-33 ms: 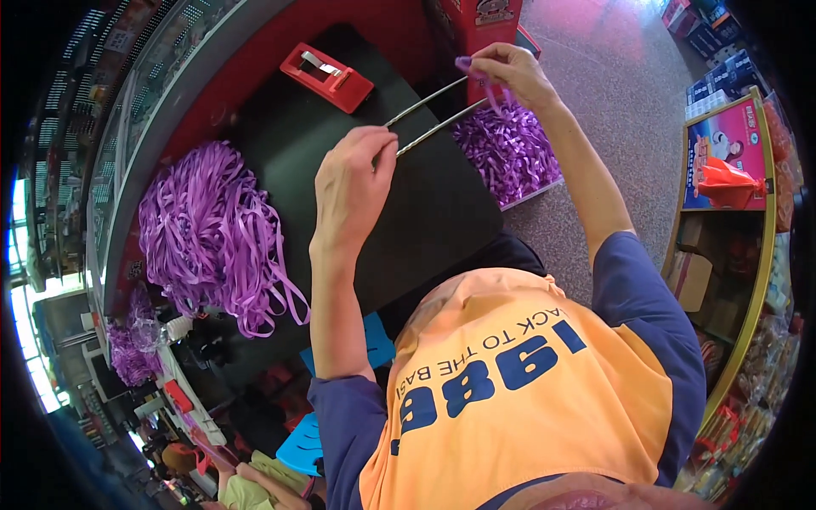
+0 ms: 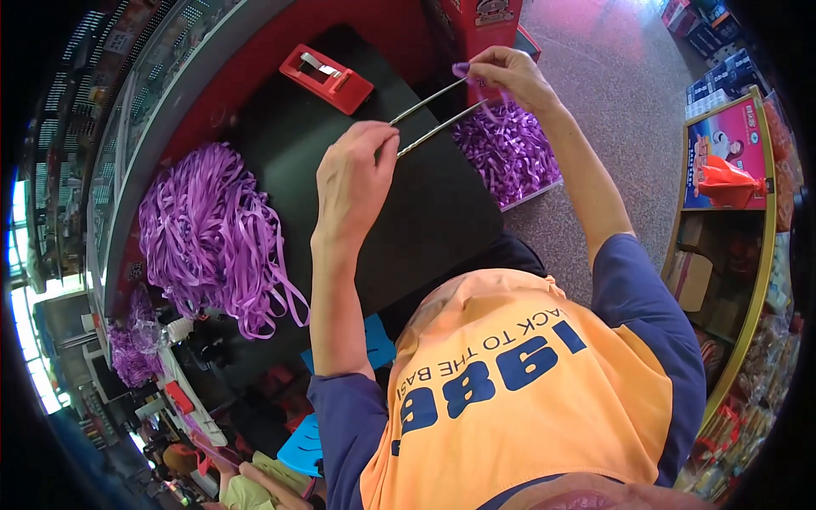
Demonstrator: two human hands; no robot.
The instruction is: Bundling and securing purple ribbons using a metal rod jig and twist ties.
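Observation:
My left hand is closed over the near ends of two thin, silvery metal rods, which point away to the upper right, side by side with a gap. At their far ends, my right hand pinches a strip of purple ribbon; a length of it hangs below the fingers. Under that hand, a shallow box is filled with shiny purple ribbon pieces. A large heap of looped purple ribbon lies left of my left hand.
A red tape dispenser sits on the dark table beyond my left hand. A red box stands at the far edge. Shelves with goods line the right; a blue stool and another person are at lower left.
My right hand has shifted very slightly, and the ribbon by the rod tips hangs a little differently. My left hand keeps its grip on the rods, nearly still.

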